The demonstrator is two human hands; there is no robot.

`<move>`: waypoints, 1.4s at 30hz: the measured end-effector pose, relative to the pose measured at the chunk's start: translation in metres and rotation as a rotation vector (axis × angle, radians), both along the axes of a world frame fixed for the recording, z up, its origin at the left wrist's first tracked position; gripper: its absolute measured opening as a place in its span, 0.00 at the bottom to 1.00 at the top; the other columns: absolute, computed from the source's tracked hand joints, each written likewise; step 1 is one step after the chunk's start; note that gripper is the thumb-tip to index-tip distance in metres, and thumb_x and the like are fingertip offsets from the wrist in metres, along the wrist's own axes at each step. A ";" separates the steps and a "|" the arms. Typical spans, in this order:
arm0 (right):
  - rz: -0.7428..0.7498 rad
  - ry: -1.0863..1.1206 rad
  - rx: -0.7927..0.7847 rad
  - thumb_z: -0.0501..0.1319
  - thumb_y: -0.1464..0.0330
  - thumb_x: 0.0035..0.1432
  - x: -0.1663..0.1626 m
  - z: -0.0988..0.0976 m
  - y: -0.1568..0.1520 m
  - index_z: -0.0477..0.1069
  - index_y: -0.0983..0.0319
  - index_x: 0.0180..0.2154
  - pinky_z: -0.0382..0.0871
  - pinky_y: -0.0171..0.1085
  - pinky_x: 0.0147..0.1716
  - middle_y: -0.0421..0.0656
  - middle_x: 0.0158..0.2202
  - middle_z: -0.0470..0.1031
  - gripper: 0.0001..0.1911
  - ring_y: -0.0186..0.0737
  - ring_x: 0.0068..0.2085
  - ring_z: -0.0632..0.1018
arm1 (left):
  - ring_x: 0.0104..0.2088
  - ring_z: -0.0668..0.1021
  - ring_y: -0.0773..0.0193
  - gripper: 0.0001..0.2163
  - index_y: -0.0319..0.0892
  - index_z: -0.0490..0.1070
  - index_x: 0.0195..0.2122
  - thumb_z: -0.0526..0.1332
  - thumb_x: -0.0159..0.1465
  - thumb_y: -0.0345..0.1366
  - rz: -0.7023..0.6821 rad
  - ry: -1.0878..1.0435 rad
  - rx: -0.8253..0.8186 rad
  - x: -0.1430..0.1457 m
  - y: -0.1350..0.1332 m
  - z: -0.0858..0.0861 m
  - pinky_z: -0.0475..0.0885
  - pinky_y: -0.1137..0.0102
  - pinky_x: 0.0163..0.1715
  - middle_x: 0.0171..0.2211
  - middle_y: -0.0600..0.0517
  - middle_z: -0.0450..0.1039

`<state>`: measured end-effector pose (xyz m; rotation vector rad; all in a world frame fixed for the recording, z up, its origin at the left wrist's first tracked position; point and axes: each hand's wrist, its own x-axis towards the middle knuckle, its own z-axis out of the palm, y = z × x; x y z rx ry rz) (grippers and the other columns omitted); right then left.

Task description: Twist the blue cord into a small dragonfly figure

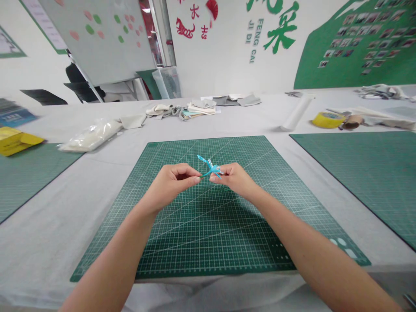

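Both my hands meet over the middle of a green cutting mat (pixel 208 234). My left hand (pixel 172 182) is closed in a pinch on one end of a small blue ribbon piece (pixel 209 168). My right hand (pixel 234 177) is closed in a pinch on its other side. The ribbon's loose ends stick up and out between my fingertips, a little above the mat. What the ribbon is tied round, if anything, is too small to make out.
Further green mats lie at the left (pixel 29 173) and right (pixel 367 169). A yellow box (pixel 16 141), a clear bag (pixel 91 135), folded fabric pieces (pixel 195 108), a white roll (pixel 297 112) and yellow tape (pixel 328 119) sit on the grey table behind.
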<state>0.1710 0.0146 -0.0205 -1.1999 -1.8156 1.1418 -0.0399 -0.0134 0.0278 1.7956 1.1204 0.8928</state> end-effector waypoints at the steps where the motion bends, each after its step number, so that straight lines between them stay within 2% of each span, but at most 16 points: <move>1: -0.001 -0.020 0.008 0.63 0.64 0.51 -0.001 0.000 -0.001 0.73 0.63 0.24 0.50 0.32 0.22 0.33 0.16 0.57 0.09 0.27 0.20 0.57 | 0.27 0.71 0.67 0.05 0.40 0.77 0.29 0.64 0.57 0.36 0.033 -0.013 -0.009 0.000 0.001 0.000 0.64 0.72 0.27 0.26 0.52 0.73; 7: 0.080 -0.104 0.120 0.62 0.66 0.54 -0.007 0.011 -0.015 0.75 0.62 0.26 0.55 0.32 0.23 0.35 0.18 0.62 0.08 0.28 0.22 0.62 | 0.21 0.67 0.70 0.07 0.40 0.78 0.31 0.66 0.53 0.36 0.248 -0.100 -0.066 0.000 0.006 -0.002 0.62 0.72 0.22 0.20 0.54 0.71; 12: 0.135 -0.090 0.200 0.61 0.67 0.56 -0.007 0.021 -0.025 0.76 0.62 0.28 0.58 0.32 0.25 0.36 0.20 0.68 0.08 0.29 0.23 0.66 | 0.21 0.67 0.70 0.08 0.40 0.79 0.33 0.66 0.52 0.35 0.286 -0.116 -0.078 -0.001 0.010 -0.006 0.62 0.72 0.22 0.18 0.56 0.69; 16: 0.119 -0.015 0.242 0.61 0.67 0.57 -0.007 0.025 -0.028 0.77 0.62 0.29 0.61 0.33 0.27 0.39 0.24 0.74 0.07 0.31 0.26 0.70 | 0.22 0.69 0.69 0.07 0.41 0.79 0.33 0.66 0.52 0.34 0.302 -0.090 -0.074 0.000 0.009 -0.006 0.63 0.72 0.23 0.19 0.55 0.71; 22: 0.077 0.025 0.273 0.61 0.65 0.57 -0.006 0.029 -0.031 0.78 0.61 0.31 0.62 0.33 0.26 0.40 0.25 0.75 0.08 0.32 0.26 0.70 | 0.31 0.76 0.64 0.06 0.42 0.80 0.32 0.65 0.54 0.35 0.225 0.041 0.004 -0.003 0.011 -0.012 0.69 0.68 0.33 0.29 0.50 0.78; 25: 0.077 0.042 0.303 0.61 0.66 0.57 -0.006 0.030 -0.032 0.78 0.62 0.31 0.61 0.32 0.26 0.39 0.24 0.74 0.09 0.31 0.25 0.69 | 0.35 0.77 0.60 0.07 0.42 0.79 0.33 0.63 0.56 0.36 0.153 0.120 0.068 -0.003 0.012 -0.017 0.70 0.66 0.38 0.33 0.49 0.79; 29: 0.021 0.033 0.388 0.60 0.66 0.58 -0.006 0.030 -0.032 0.78 0.61 0.31 0.61 0.32 0.26 0.38 0.23 0.73 0.09 0.30 0.24 0.69 | 0.34 0.77 0.61 0.08 0.42 0.79 0.34 0.61 0.58 0.36 0.058 0.236 0.072 0.001 0.009 -0.019 0.69 0.66 0.36 0.32 0.50 0.78; 32: -0.026 0.024 0.471 0.60 0.67 0.58 -0.006 0.029 -0.030 0.77 0.61 0.30 0.63 0.31 0.27 0.38 0.25 0.75 0.08 0.30 0.26 0.71 | 0.32 0.76 0.63 0.08 0.42 0.80 0.34 0.61 0.58 0.33 0.012 0.297 0.063 0.005 0.007 -0.017 0.68 0.68 0.34 0.31 0.51 0.78; 42: -0.084 -0.141 0.663 0.58 0.70 0.61 -0.004 0.020 -0.024 0.76 0.60 0.32 0.66 0.32 0.34 0.39 0.31 0.79 0.08 0.33 0.33 0.76 | 0.31 0.76 0.66 0.07 0.42 0.80 0.32 0.61 0.57 0.30 -0.141 0.353 0.002 0.010 0.000 -0.012 0.67 0.70 0.35 0.29 0.54 0.76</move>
